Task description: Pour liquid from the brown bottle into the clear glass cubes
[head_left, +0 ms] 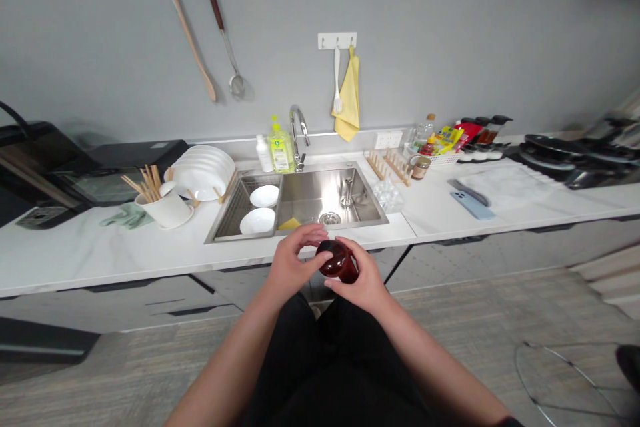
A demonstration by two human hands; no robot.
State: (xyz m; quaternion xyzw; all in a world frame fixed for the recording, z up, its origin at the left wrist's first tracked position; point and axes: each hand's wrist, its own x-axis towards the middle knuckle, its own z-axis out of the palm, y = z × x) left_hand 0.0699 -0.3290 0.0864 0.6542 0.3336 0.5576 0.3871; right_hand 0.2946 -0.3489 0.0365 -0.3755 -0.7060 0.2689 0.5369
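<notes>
Both my hands meet in front of my body, just short of the counter edge. My right hand is wrapped around a small dark red jar, holding it from below. My left hand curls over the jar from the left, its thumb and fingers resting on the top. Straight ahead lies the steel sink with two white bowls in its left rack and a yellow sponge on the bottom.
White plates stand in a rack left of the sink, beside a white cup of chopsticks. A dish soap bottle and tap sit behind. A phone, a wooden rack and condiments lie right. A wire stool stands low right.
</notes>
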